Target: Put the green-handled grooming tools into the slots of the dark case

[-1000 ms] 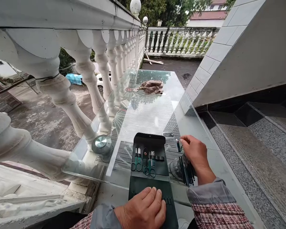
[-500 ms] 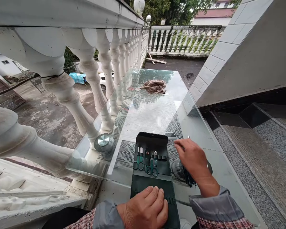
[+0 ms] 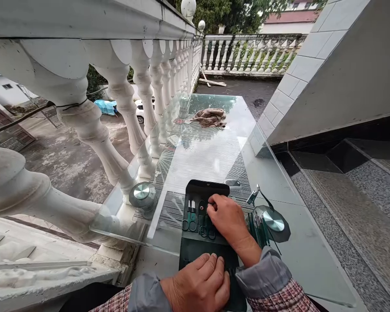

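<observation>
A dark manicure case [image 3: 190, 249] lies unfolded on the glass table near me. Held in its upper panel are small green-handled scissors [image 3: 189, 223] and a dark leather-like sheath [image 3: 201, 210]. My left hand [image 3: 199, 281] rests on the lower flap, fingers together and curled over it. My right hand [image 3: 229, 216] is over the right side of the upper panel, thumb and forefinger pinched at the loops; whatever is between them is hidden. A second pair of scissors [image 3: 211, 233] shows partly beneath it. Right of that hand lie nail clippers [image 3: 252, 197] and several slim green tools [image 3: 258, 227].
A grey oval object [image 3: 233, 184] lies beyond the case. Farther along the glass table [image 3: 279, 182] is a crumpled brown cloth [image 3: 210, 117]. Round metal-topped supports [image 3: 142, 190] stand under the glass. A white balustrade [image 3: 94, 121] runs along the left; stone steps [image 3: 354, 203] rise at right.
My right hand has moved left from beside the case to over its upper panel, uncovering the clippers and green tools at right. My left hand stays on the lower flap.
</observation>
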The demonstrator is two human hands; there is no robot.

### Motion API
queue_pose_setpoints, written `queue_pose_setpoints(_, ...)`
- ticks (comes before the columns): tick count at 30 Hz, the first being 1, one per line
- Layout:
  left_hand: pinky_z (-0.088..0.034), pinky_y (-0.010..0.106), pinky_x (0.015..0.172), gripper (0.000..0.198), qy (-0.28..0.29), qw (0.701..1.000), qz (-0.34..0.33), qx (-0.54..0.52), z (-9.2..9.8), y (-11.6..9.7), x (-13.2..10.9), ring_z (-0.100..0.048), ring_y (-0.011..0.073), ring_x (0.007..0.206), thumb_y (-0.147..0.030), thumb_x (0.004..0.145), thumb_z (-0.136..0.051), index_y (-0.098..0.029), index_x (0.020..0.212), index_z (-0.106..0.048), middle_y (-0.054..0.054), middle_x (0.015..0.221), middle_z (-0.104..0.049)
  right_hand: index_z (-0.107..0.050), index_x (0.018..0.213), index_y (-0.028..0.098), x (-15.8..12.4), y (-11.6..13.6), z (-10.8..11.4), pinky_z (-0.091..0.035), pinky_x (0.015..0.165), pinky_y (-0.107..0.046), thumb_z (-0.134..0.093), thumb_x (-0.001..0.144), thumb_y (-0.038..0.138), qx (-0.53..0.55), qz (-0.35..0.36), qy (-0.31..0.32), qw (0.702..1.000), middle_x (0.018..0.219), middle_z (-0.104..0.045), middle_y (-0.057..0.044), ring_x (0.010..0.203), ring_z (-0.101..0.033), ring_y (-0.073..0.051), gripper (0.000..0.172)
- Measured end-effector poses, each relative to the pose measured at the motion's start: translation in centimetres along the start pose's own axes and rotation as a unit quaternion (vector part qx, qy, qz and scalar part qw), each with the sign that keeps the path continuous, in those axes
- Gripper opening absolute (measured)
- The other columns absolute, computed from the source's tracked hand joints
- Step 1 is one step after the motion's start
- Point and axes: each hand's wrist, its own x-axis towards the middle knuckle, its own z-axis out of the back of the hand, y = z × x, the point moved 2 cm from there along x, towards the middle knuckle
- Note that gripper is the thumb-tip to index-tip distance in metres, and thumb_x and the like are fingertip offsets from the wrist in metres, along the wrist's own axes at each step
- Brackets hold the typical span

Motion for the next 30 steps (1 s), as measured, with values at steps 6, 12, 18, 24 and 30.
queue_pose_setpoints(6, -0.048, 0.038, 0.089, 0.036, -0.007, 1.000, 0.000, 0.000, 0.0, 0.1, 0.0, -0.060, 0.0255, 0.101, -0.032, 0.089, -0.039, -0.006, 0.108, -0.057, 0.018, 0.112, -0.060, -0.063, 0.073, 0.020, 0.5, -0.4, 0.9, -0.036, 0.063, -0.025, -0.047, 0.076, 0.022, 0.126, -0.022, -0.136, 0.982, 0.067, -0.062, -0.001, 0.063, -0.054, -0.014, 0.016)
queue_pose_setpoints(12, -0.048, 0.037, 0.088, 0.037, -0.012, 1.000, -0.001, -0.004, 0.3, 0.2, 0.2, -0.060, 0.0257, 0.100, -0.032, 0.089, -0.040, -0.006, 0.106, -0.058, 0.018, 0.110, -0.061, -0.064, 0.075, 0.019, 0.8, -3.8, 4.2, -0.039, 0.063, -0.026, -0.050, 0.074, 0.031, 0.156, -0.085, -0.233, 0.956, 0.066, -0.062, -0.002, 0.058, -0.053, -0.013, 0.018)
queue_pose_setpoints(18, -0.049, 0.037, 0.087, 0.035, -0.023, 1.000, 0.008, -0.011, 0.2, 0.1, 0.1, -0.060, 0.0254, 0.099, -0.031, 0.088, -0.041, -0.006, 0.105, -0.059, 0.017, 0.110, -0.062, -0.064, 0.074, 0.021, 2.1, -8.0, 3.1, -0.032, 0.058, -0.026, -0.051, 0.072, 0.027, 0.071, -0.164, -0.149, 0.973, 0.068, -0.064, -0.002, 0.064, -0.054, -0.016, 0.015)
queue_pose_setpoints(24, -0.049, 0.039, 0.089, 0.039, 0.020, 1.000, -0.007, 0.001, 0.1, 0.1, 0.0, -0.059, 0.0254, 0.103, -0.036, 0.090, -0.041, -0.007, 0.111, -0.056, 0.020, 0.116, -0.058, -0.065, 0.077, 0.021, 2.6, -8.8, 1.3, -0.026, 0.054, -0.026, -0.048, 0.076, 0.023, -0.013, -0.157, -0.085, 0.984, 0.071, -0.064, -0.004, 0.062, -0.050, -0.015, 0.018)
queue_pose_setpoints(30, -0.048, 0.038, 0.089, 0.036, 0.001, 1.000, -0.004, -0.004, 0.5, 0.2, 0.3, -0.060, 0.0254, 0.101, -0.033, 0.089, -0.041, -0.006, 0.107, -0.058, 0.018, 0.111, -0.061, -0.063, 0.082, 0.016, 2.5, -9.2, 1.5, -0.034, 0.066, -0.031, -0.046, 0.080, 0.024, -0.085, -0.097, -0.133, 0.983, 0.078, -0.062, -0.010, 0.075, -0.051, -0.022, 0.019)
